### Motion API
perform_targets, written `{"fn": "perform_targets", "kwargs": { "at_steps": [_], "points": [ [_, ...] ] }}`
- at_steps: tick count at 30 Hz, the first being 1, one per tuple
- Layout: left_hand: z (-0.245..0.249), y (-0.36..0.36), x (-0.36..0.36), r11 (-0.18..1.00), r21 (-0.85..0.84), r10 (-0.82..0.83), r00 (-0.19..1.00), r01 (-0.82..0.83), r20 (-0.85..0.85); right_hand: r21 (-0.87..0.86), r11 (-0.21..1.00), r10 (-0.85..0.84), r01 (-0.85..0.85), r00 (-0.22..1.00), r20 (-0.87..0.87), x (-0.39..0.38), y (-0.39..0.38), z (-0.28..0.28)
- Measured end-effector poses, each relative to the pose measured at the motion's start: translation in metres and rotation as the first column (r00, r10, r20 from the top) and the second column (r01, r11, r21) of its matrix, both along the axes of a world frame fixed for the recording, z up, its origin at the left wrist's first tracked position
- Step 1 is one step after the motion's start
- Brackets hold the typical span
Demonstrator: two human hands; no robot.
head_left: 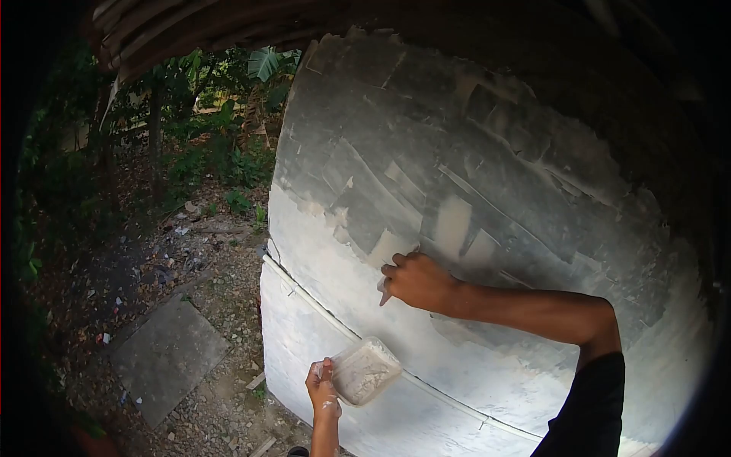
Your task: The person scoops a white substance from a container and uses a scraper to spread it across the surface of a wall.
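Note:
My left hand [325, 388] grips the near edge of a clear plastic tub [365, 371], its thumb over the rim. Whitish paste coats the inside of the tub, and smears of it mark my fingers and wrist. Higher up, my right hand [419, 280] is closed around a thin, flat scraper [384, 294], mostly hidden by my fingers. The scraper lies close to the wall [472, 206], where the white coating meets bare grey plaster. Pale patches of paste show on the grey just above this hand.
A white pipe [312, 299] runs slantwise along the wall, passing behind the tub. At left, a flat slab [169, 358] lies on stony, littered ground. Green plants [228, 145] grow beyond the wall's edge, and a corrugated roof [175, 30] hangs overhead.

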State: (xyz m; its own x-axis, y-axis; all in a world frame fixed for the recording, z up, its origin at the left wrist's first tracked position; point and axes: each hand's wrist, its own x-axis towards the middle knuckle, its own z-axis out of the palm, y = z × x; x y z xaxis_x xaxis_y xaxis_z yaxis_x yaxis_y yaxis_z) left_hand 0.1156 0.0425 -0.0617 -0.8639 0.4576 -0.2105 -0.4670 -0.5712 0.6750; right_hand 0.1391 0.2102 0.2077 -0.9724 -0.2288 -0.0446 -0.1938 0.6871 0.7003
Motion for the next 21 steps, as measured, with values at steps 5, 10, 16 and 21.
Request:
{"fn": "perform_targets", "kwargs": {
  "at_steps": [5, 10, 16, 21],
  "points": [
    [0.012, -0.001, 0.001, 1.0, -0.024, -0.008, 1.0, 0.007, -0.014, 0.227, 0.974, 0.026, -0.027, 1.0, 0.007, -0.079, 0.023, -0.026],
    [0.006, 0.005, 0.002, 1.0, -0.017, -0.001, 1.0, 0.001, 0.0, 0.359, 0.931, -0.097, 0.07, 0.994, 0.056, -0.02, 0.032, -0.043],
    [0.014, 0.007, 0.007, 0.999, -0.015, -0.033, 0.999, 0.033, -0.008, 0.167, 0.963, -0.242, 0.21, 0.948, 0.207, 0.039, 0.009, -0.032],
    [0.006, 0.008, 0.011, 0.999, -0.024, -0.048, 0.999, 0.048, 0.003, 0.007, 1.0, 0.029, -0.03, 0.999, 0.039, -0.019, 0.001, -0.034]
  ]
}}
